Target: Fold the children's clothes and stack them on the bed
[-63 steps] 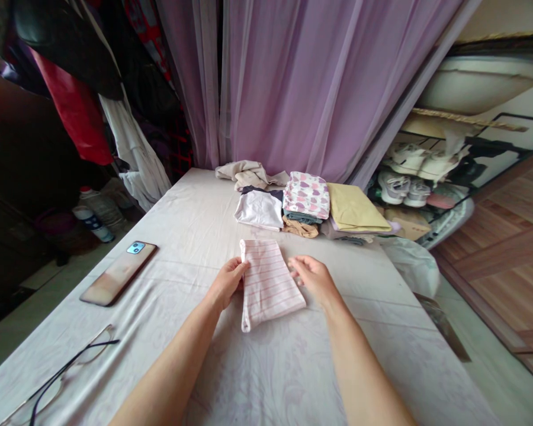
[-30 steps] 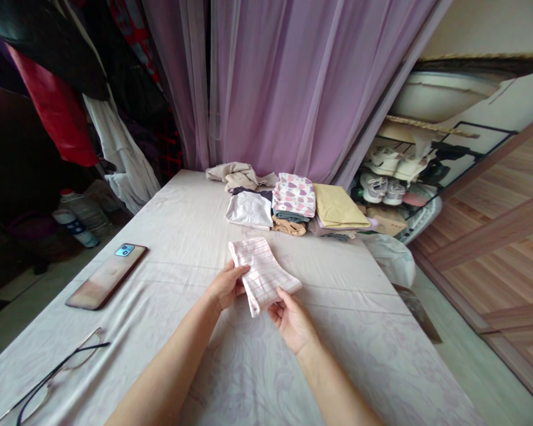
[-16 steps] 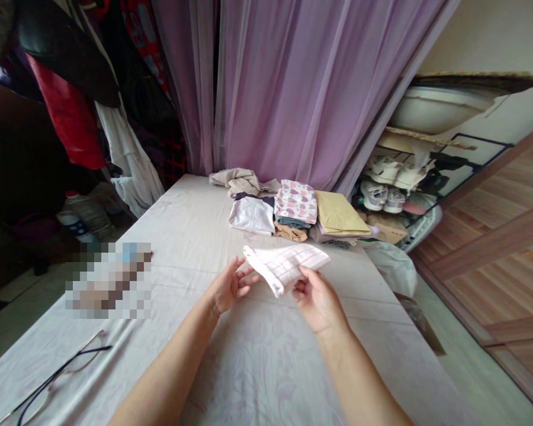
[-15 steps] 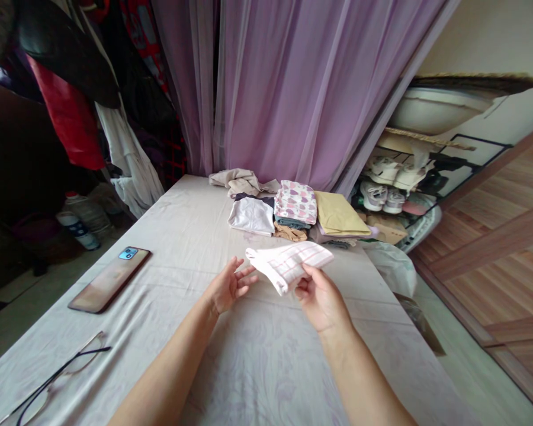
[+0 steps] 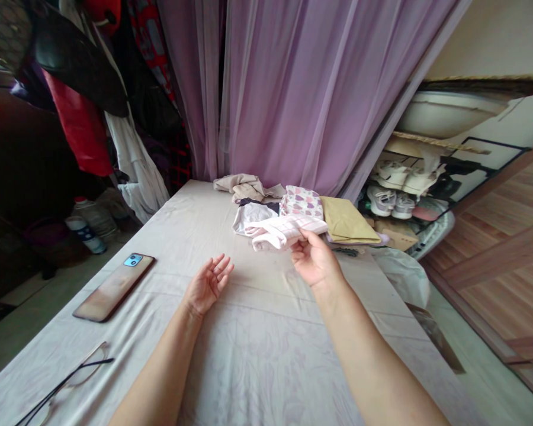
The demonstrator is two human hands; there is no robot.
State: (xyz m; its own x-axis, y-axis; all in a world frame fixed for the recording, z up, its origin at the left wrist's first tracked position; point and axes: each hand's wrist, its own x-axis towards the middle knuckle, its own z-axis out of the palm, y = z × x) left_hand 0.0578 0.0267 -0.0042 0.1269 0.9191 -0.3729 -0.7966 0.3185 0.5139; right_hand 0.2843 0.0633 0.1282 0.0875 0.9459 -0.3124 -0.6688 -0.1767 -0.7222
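Note:
My right hand (image 5: 316, 259) pinches the near right edge of a folded white cloth with pink stripes (image 5: 281, 231). The striped cloth is held in front of the folded clothes and hides part of them. Behind it lie a folded white garment with a dark edge (image 5: 253, 212) and a heart-patterned folded cloth (image 5: 301, 201). To their right is a yellow folded piece (image 5: 349, 220). My left hand (image 5: 208, 285) is palm up with fingers apart, holding nothing, above the covered table to the left of the striped cloth.
A phone (image 5: 113, 289) and a pair of glasses (image 5: 66, 381) lie along the table's left side. A crumpled beige cloth (image 5: 244, 184) sits at the far edge, before a purple curtain (image 5: 284, 89). Shoes (image 5: 391, 201) stand on a rack at right.
My right hand has carried the striped cloth away from me, up to the folded clothes. My left hand has drawn back to the left, away from the cloth.

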